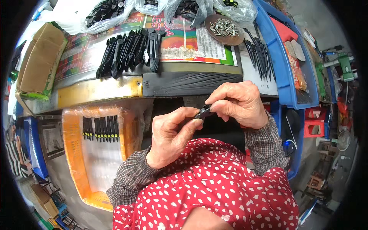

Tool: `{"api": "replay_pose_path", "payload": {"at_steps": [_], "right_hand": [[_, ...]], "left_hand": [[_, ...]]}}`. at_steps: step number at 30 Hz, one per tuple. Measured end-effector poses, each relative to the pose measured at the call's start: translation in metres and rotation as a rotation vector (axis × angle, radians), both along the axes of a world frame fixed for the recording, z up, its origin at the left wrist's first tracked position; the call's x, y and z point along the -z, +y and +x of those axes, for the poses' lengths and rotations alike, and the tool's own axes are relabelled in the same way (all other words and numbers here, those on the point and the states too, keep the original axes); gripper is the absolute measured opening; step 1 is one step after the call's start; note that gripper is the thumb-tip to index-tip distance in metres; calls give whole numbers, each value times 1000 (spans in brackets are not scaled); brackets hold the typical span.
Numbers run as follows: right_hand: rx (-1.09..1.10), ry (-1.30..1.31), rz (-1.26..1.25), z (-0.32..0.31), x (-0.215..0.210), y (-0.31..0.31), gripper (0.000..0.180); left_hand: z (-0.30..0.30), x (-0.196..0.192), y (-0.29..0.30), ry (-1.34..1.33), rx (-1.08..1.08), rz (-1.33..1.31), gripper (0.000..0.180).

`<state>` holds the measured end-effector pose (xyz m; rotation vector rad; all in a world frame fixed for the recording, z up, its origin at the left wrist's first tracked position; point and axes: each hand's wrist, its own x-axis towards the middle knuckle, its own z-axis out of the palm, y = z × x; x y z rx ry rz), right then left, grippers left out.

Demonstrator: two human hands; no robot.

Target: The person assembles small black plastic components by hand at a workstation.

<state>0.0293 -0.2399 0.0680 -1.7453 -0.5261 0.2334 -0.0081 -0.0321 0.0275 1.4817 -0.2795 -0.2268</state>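
Observation:
Just in front of the bench edge, a small dark part (pixel 204 111) is pinched by both hands, its exact kind partly hidden by the fingers. My left hand (pixel 171 133) grips its near left end between thumb and forefinger. From the other side, my right hand (pixel 240 104) closes thumb and forefinger on its right end. Beyond them on the bench lies a row of long black plastic pieces (pixel 128 51), overlapping side by side. A round brown dish (pixel 209 27) of small metal pins (pixel 223 27) stands farther right.
Plastic bags (pixel 151 7) of black parts line the bench's back. Slim black pieces (pixel 257 57) lie beside a blue tray (pixel 285 86) at right. A cardboard box (pixel 40 61) stands at left. Below it, an orange crate (pixel 73 161) holds black pieces with yellow-green dots (pixel 109 128).

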Motion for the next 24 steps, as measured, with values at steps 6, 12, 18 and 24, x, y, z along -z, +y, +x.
{"api": "replay_pose_path", "payload": {"at_steps": [6, 12, 18, 24], "right_hand": [[-41, -101, -105, 2, 9, 1, 9], [-44, -148, -163, 1, 20, 0, 11], [-46, -117, -156, -3, 31, -3, 11], [-42, -91, -125, -5, 36, -7, 11]], "left_hand": [[-1, 12, 1, -212, -49, 179, 12], [-2, 22, -1, -241, -59, 224, 14], [-3, 35, -1, -376, -61, 275, 14], [-4, 36, -6, -366, -71, 292, 16]]}}
